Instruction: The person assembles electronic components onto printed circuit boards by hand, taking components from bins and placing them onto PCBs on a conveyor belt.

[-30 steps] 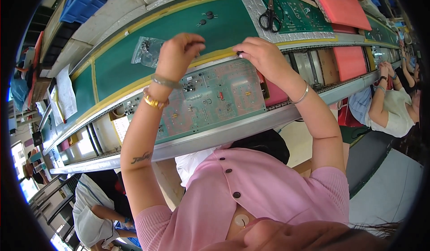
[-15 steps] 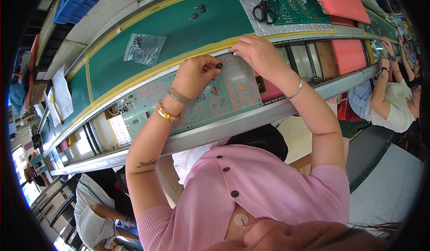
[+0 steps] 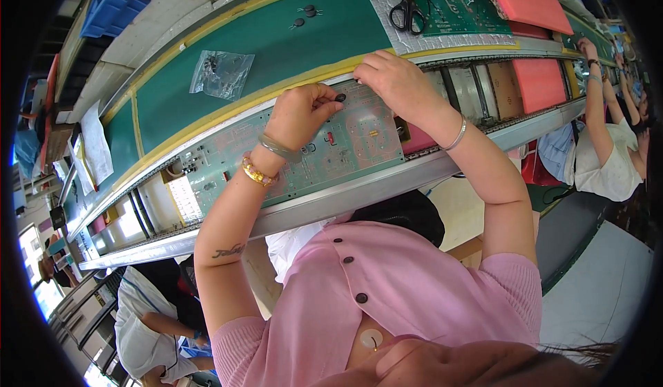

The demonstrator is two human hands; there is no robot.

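A green circuit board (image 3: pixel 283 180) with a few parts on it lies on the metal rails in front of me. Over its far edge, my left hand (image 3: pixel 298 114) pinches a small black disc component (image 3: pixel 340 98) between thumb and fingers. To the right, my right hand (image 3: pixel 395 79) is closed, its fingertips together at the board's far edge; a tiny dark spot shows there, too small to name. Two similar black disc components with wire leads, one (image 3: pixel 310 10) beside the other (image 3: pixel 298 23), rest on the green mat (image 3: pixel 276 52) beyond.
A clear plastic bag (image 3: pixel 222 76) of small dark parts lies on the mat. Black-handled scissors (image 3: pixel 408 17) sit by another circuit board (image 3: pixel 459 14) at the far right, near pink foam sheets (image 3: pixel 528 3). The near metal rail (image 3: pixel 324 199) runs in front of me. Co-workers sit left and right.
My left hand has shifted very slightly, with the black disc still in it. My right hand has moved a little left and away. The co-worker at right has reached an arm farther out.
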